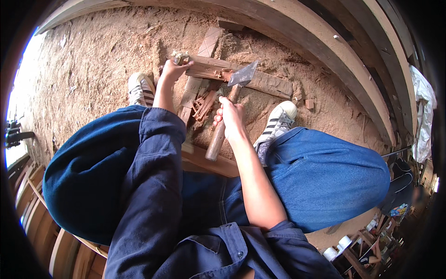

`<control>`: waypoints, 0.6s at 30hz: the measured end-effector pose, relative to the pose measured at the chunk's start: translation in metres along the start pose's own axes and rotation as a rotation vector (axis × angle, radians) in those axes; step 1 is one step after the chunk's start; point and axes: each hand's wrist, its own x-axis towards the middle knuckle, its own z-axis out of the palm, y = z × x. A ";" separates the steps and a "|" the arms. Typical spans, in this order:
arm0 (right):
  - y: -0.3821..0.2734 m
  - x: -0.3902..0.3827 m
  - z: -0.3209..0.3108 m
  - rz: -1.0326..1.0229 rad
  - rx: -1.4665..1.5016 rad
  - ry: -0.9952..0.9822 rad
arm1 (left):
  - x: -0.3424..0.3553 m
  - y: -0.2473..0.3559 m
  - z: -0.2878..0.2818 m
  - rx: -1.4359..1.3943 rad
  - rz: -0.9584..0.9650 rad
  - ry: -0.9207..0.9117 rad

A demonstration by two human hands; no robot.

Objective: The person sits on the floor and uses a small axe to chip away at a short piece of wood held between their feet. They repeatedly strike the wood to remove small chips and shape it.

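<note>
R hand (pixel 231 116): clenched round the upper handle of a short hatchet-like tool w/ grey metal head & round wooden handle (pixel 242 75); much of handle projects below the fist.
L hand (pixel 173 71): grasps L end of a brown, squared, rough-surfaced wooden timber (pixel 273 83); thumb on near side, other fingertips hard to make out.
Step (judged): chopping into timber near mid-length.
Tool head: above the cut zone in this view; contact w/ wood can't be told.
Steadying: L hand best kept at the end, well apart from the cut, pressing down so timber doesn't rock or roll.
Stroke: short, controlled blows, R wrist firm; let head wt. do the work; take thin chips, no prying w/ the blade.
Clearance: keep swing path off the white R shoe w/ black stripes (pixel 281 115), near timber's R end.
Timber, position: on sawdust-strewn brown ground (pixel 102 51), ahead of the feet, aslant, crossing a paler squared wooden bearer w/ scored lines (pixel 210 42).
Timber, appearance: weathered brown faces; ragged, redder fresh wood exposed beside tool head; R portion looks smoother, edges fairly straight.
Debris: reddish, splintered wood chips (pixel 203 106) heaped just below timber, beside bearer; prob. from similar cutting.
</note>
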 end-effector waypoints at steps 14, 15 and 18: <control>0.042 0.042 -0.018 0.310 0.115 -0.134 | -0.050 0.151 -0.022 0.215 0.445 0.173; 0.042 0.043 -0.017 0.344 0.188 -0.174 | -0.057 0.160 -0.010 0.193 0.451 0.152; 0.027 0.034 -0.018 0.365 0.258 -0.111 | -0.085 0.182 0.044 0.094 0.537 0.044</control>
